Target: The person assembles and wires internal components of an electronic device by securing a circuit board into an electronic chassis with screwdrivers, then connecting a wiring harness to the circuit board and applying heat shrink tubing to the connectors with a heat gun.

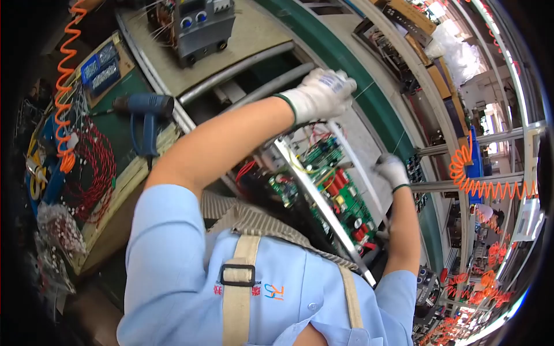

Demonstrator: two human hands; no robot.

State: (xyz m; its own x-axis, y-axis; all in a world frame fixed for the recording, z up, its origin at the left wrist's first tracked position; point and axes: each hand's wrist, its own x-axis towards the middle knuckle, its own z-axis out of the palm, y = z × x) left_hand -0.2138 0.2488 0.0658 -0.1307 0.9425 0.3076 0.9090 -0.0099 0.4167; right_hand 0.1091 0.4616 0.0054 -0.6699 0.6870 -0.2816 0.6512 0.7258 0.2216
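Seen from above at an assembly line: two white-gloved hands on an open metal chassis (323, 202) tilted up at centre frame. Left hand (321, 92), upper centre, clenched around the chassis's top edge, beside a thin white cable (352, 155) running down its right side. Right hand (392, 170), right of centre, closed on the chassis's far side; exactly what lies under the fingers cannot be told. Inside the frame, green circuit boards (337, 193) packed with red and yellow components and yellow wiring, facing up and to the right. Below, filling the lower centre, a light blue short-sleeved shirt (173, 271) crossed by tan apron straps (239, 288). At upper left, on a green-topped worktop (118, 130), a blue heat gun (144, 112) lying beside a bundle of red wires (95, 167); an orange coiled hose (64, 75) hanging down the left edge. At top centre, a grey electrical unit (202, 26) with blue knobs, standing on a tan pallet board. Behind the chassis, grey conveyor rollers (254, 72) and a green rail (358, 86) sweeping diagonally toward the lower right. More orange coiled hose (490, 185) strung along the right of the frame, near metal racking.
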